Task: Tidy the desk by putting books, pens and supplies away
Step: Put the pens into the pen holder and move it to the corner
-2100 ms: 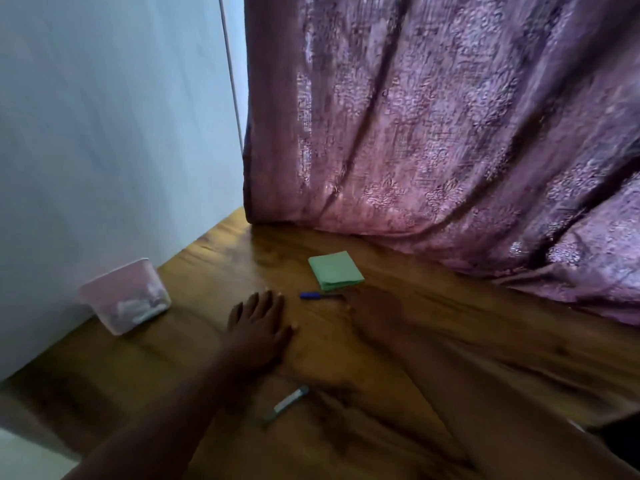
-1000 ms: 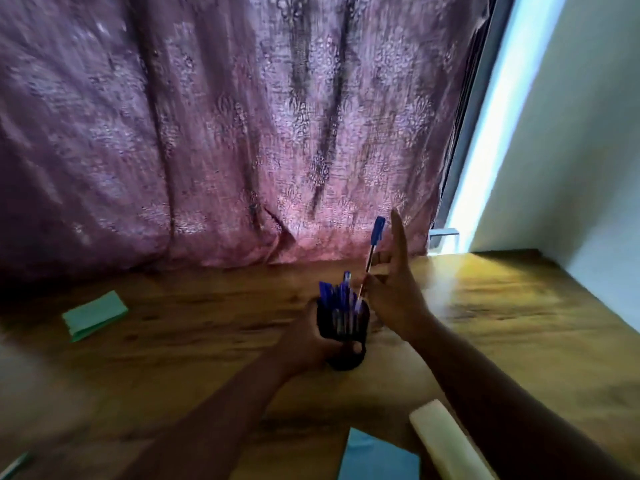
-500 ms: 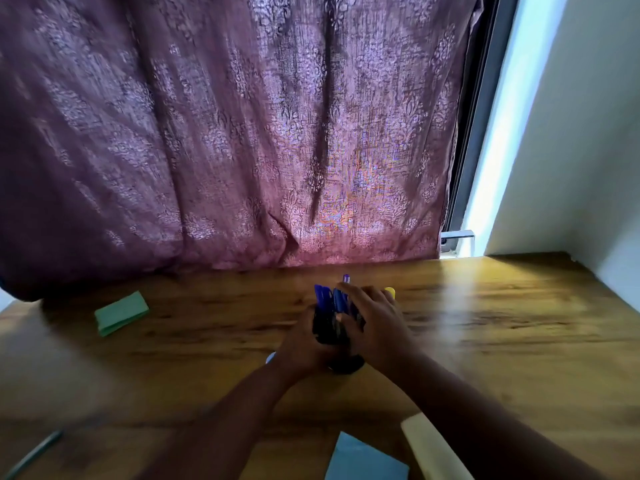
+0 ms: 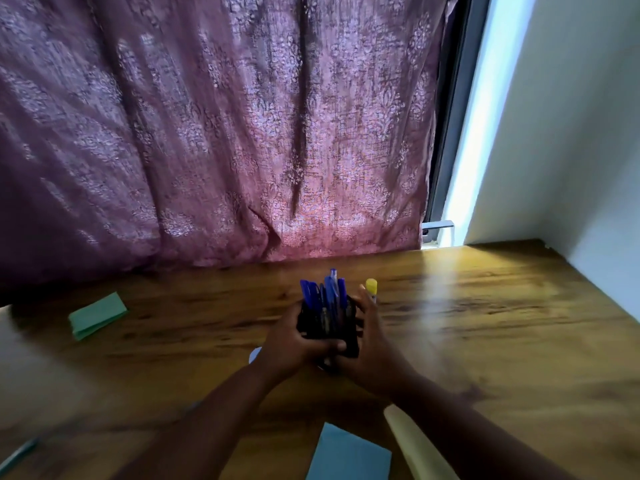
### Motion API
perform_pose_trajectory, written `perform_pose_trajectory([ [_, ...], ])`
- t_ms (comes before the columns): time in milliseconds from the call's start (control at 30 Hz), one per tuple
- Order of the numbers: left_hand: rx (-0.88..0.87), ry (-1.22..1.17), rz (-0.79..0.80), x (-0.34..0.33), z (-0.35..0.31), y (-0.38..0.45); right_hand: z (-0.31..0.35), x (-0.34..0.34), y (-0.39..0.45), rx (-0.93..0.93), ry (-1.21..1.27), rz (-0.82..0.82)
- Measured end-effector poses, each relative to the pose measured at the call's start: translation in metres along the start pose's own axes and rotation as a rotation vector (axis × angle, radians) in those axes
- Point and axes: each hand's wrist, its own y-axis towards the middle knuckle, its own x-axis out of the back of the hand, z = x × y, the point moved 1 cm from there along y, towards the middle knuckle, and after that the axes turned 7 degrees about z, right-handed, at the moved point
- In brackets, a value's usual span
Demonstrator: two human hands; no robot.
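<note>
A black pen holder (image 4: 327, 327) stands at the middle of the wooden desk (image 4: 485, 323), filled with several blue pens (image 4: 323, 292). My left hand (image 4: 294, 344) wraps its left side and my right hand (image 4: 372, 351) cups its right side. A yellow-capped stick (image 4: 371, 288) rises just behind my right fingers. A green pad of sticky notes (image 4: 97, 315) lies at the far left. A light blue pad (image 4: 348, 455) and a pale yellow pad (image 4: 412, 445) lie near the front edge. A teal pen (image 4: 17, 457) lies at the lower left.
A purple patterned curtain (image 4: 225, 133) hangs along the back of the desk. A white wall (image 4: 571, 133) borders the right side, with a bright window gap (image 4: 474, 133) beside it. A small pale round object (image 4: 255, 355) peeks out under my left wrist.
My right hand came off the top of the pens and now cups the holder's right side. The yellow-capped stick shows more. The view is closer.
</note>
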Motion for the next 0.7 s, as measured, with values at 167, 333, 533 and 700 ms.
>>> perform_pose_trajectory([
  [167, -0.091, 0.031, 0.046, -0.032, -0.033, 0.002, 0.004, 0.03, -0.023, 0.049, -0.011, -0.12],
  [333, -0.164, -0.016, 0.169, -0.092, -0.075, 0.032, 0.005, 0.099, -0.062, -0.041, -0.079, -0.244],
  [533, -0.249, -0.026, 0.302, -0.181, -0.122, 0.081, 0.002, 0.186, -0.107, -0.138, -0.059, -0.34],
  [700, -0.247, -0.036, 0.387, -0.254, -0.143, 0.109, -0.031, 0.249, -0.139, -0.274, -0.059, -0.368],
])
